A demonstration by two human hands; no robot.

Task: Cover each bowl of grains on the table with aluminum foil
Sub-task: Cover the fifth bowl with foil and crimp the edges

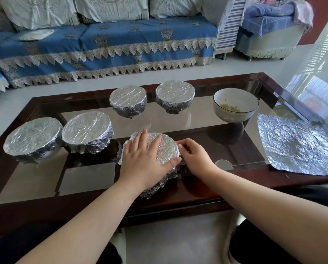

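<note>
A foil-wrapped bowl [167,149] stands at the front middle of the glass table [197,189]. My left hand [146,159] lies flat on its foil top, fingers spread. My right hand [193,155] pinches the foil at the bowl's right rim. Several other bowls are wrapped in foil: two at the left [32,138] [87,130] and two at the back [128,100] [175,95]. One white bowl [235,105] with grains in it stands uncovered at the back right. A loose foil sheet [296,143] lies flat at the right edge.
A blue sofa [102,48] with lace trim runs behind the table, with a flat foil piece [36,34] on its seat. A second seat [269,31] stands at the back right. My knees [273,244] are under the table's front edge.
</note>
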